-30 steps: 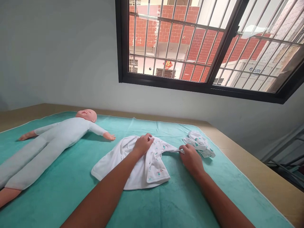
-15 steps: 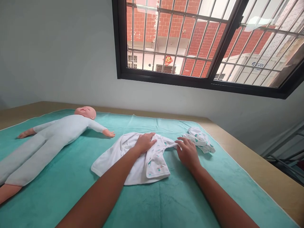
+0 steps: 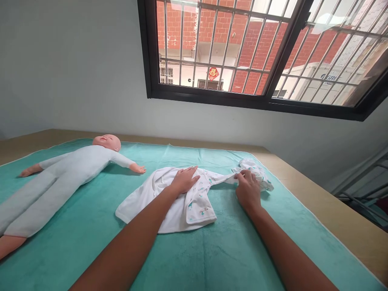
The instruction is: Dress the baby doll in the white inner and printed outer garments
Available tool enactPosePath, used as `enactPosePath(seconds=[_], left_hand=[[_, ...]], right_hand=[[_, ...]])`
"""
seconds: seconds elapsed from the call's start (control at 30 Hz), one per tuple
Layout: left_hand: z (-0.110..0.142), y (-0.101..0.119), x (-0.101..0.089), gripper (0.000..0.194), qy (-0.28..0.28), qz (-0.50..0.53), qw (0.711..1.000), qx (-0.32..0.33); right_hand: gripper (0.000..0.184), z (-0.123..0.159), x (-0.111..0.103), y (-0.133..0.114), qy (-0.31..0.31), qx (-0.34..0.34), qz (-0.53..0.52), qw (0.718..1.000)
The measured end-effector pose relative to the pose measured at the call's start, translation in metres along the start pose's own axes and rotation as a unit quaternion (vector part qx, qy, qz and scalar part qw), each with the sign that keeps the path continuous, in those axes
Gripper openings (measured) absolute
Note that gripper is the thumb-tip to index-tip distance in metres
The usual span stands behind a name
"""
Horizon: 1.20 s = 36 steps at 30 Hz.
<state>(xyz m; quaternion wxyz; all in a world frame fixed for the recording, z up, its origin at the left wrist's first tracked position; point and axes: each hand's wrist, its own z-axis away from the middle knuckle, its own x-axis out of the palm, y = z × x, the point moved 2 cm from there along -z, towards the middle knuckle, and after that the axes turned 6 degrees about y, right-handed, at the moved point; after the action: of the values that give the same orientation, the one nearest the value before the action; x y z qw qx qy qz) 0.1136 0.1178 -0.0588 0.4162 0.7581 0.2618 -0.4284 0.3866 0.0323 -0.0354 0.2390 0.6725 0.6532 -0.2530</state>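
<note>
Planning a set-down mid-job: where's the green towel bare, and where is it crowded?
Bare: the green towel between doll and left forearm; also between that and the right forearm, nearer than the white shirt. Crowded: around the right hand, pinching the sleeve before the bunched cloth.

At lower left the edge cuts off the doll's legs (image 3: pixel 30 206); mid-frame, the left hand (image 3: pixel 183 180) hides part of the white shirt (image 3: pixel 182 215).
</note>
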Motion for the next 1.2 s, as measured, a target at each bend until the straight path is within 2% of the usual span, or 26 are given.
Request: enactPosePath(seconds=[0.13,0.27,0.33,0.43,0.57,0.67,0.77,0.8,0.93,1.0,1.1,1.2], left_hand=[[0.0,0.0,0.0,0.06,0.001,-0.002,1.0,0.002],[0.0,0.0,0.0,0.059,0.004,-0.006,1.0,0.005],[0.0,-0.001,0.001,0.058,0.005,-0.008,1.0,0.008],[0.0,-0.001,0.002,0.056,0.01,-0.012,1.0,0.011],[0.0,-0.001,0.002,0.055,0.017,-0.017,1.0,0.014],[0.0,-0.001,0.001,0.054,0.02,-0.018,0.999,0.017],[0.001,0.0,0.0,0.052,0.019,-0.017,1.0,0.018],[0.001,0.001,-0.001,0.052,0.018,-0.016,1.0,0.017],[0.001,0.002,-0.002,0.052,0.016,-0.015,1.0,0.017],[0.002,0.002,-0.003,0.051,0.016,-0.016,1.0,0.018],[0.002,0.002,-0.003,0.05,0.015,-0.016,1.0,0.017],[0.001,0.002,-0.003,0.049,0.014,-0.015,1.0,0.016]], right_hand=[[0.041,0.002,0.002,-0.006,-0.007,-0.008,-0.046,0.999],[0.053,0.003,0.004,-0.019,-0.045,-0.109,-0.069,0.991],[0.051,0.003,0.007,-0.022,-0.072,-0.119,-0.062,0.988],[0.039,0.0,0.007,-0.021,-0.092,-0.099,-0.035,0.99],[0.021,-0.007,0.0,-0.015,-0.046,-0.058,0.029,0.997],[0.021,-0.009,-0.005,-0.009,-0.016,-0.022,0.033,0.999],[0.019,-0.007,-0.004,-0.005,-0.019,0.006,0.003,1.0],[0.021,-0.005,-0.002,-0.004,-0.025,0.002,-0.007,1.0],[0.045,0.0,0.005,-0.003,-0.075,-0.06,-0.026,0.995],[0.038,0.001,0.006,-0.002,-0.095,-0.064,-0.013,0.993],[0.023,-0.002,0.004,-0.002,-0.093,-0.036,0.014,0.995],[0.023,-0.005,0.001,-0.004,-0.098,0.008,0.027,0.995]])
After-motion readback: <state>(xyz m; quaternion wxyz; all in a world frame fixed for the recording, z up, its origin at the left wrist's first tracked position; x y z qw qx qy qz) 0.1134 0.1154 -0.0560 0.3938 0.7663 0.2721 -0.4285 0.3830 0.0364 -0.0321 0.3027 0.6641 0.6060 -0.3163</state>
